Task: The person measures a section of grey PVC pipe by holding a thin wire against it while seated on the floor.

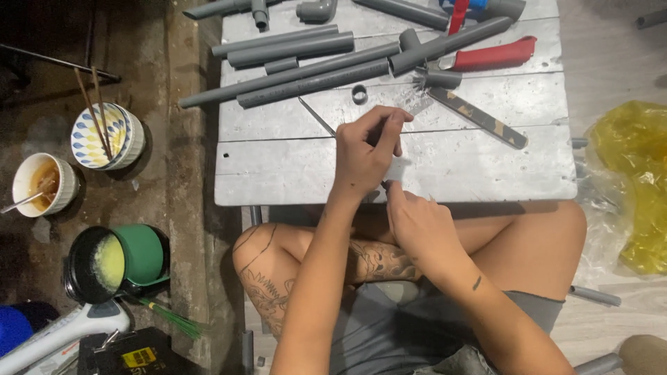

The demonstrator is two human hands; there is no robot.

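Note:
My left hand (pixel 367 151) hovers over the middle of a low grey metal table (pixel 278 173). Its fingers are pinched around a small dark grey piece (pixel 377 132) that is mostly hidden. My right hand (pixel 419 223) rests at the table's front edge, just below the left hand. Its fingers are curled around a small dark object whose tip (pixel 385 185) pokes out toward the left hand. A thin wire (pixel 316 114) lies on the table and runs under the left hand. Behind it lie long grey plastic pipes (pixel 306 76) and a short grey ring (pixel 359 94).
A red-handled cutter (pixel 493 54), a flat dark blade (pixel 479 118) and pipe elbows (pixel 317 10) sit at the back of the table. On the floor to the left are a patterned bowl with chopsticks (pixel 104 135), a bowl with a spoon (pixel 43 184) and a green pot (pixel 118 260). A yellow plastic bag (pixel 632 180) lies to the right.

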